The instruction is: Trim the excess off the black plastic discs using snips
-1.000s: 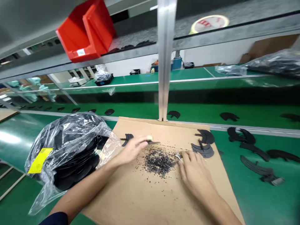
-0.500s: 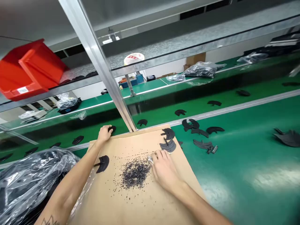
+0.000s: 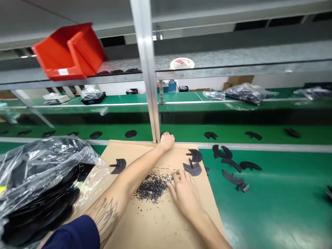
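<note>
While the left hand point(image 3: 167, 141) sits bunched at the far edge of the cardboard point(image 3: 153, 224), with a black piece point(image 3: 163, 133) just showing past its fingers, whether it grips that piece cannot be told. The right hand point(image 3: 184, 195) lies half curled on the cardboard, fingertips against a small metal part point(image 3: 169, 177), its hold unclear. Between the hands spreads a heap of black granules point(image 3: 151, 188). Black arc-shaped pieces point(image 3: 194, 162) lie on the cardboard and on the green counter point(image 3: 285, 204) beside it. A plastic bag point(image 3: 38, 166) of black pieces sits at left; a red bin point(image 3: 68, 52) stands on the shelf point(image 3: 207, 67) above.
</note>
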`<action>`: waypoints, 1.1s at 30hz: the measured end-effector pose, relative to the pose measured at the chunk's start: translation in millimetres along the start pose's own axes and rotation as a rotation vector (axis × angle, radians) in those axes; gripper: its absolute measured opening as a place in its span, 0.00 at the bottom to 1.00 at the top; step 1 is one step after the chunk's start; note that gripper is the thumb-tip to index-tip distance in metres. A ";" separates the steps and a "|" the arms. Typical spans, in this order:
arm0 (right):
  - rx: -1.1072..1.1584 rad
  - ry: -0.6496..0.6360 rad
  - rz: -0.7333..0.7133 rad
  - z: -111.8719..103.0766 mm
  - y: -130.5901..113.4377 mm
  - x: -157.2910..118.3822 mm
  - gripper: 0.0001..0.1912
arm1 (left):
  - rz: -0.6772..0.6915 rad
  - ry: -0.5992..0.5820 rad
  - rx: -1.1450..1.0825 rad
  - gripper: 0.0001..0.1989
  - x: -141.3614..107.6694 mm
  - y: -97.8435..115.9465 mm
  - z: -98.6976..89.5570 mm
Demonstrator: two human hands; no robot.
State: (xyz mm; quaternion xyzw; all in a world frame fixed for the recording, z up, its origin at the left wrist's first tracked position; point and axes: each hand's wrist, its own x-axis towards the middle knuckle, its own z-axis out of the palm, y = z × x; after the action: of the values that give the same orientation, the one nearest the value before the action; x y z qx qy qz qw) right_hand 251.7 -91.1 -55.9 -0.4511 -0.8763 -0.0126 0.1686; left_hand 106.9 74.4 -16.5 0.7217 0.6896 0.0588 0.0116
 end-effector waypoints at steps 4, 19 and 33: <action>0.000 0.069 -0.058 2.0 6.0 0.6 0.10 | -0.080 -0.028 -0.061 0.19 9.0 3.2 -14.5; 0.123 0.529 -0.370 -7.4 1.2 28.2 0.34 | 0.447 -0.158 -0.601 0.06 -146.5 -49.1 -35.1; 0.846 0.088 0.205 2.4 -10.7 17.1 0.18 | -0.383 -0.471 0.406 0.08 -307.0 -215.5 -87.2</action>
State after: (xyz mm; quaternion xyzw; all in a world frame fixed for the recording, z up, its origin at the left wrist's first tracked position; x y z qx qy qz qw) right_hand 233.3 -83.7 -51.5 -0.4260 -0.7470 0.3451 0.3760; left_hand -129.0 -226.7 27.9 0.5607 0.7884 -0.2504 0.0372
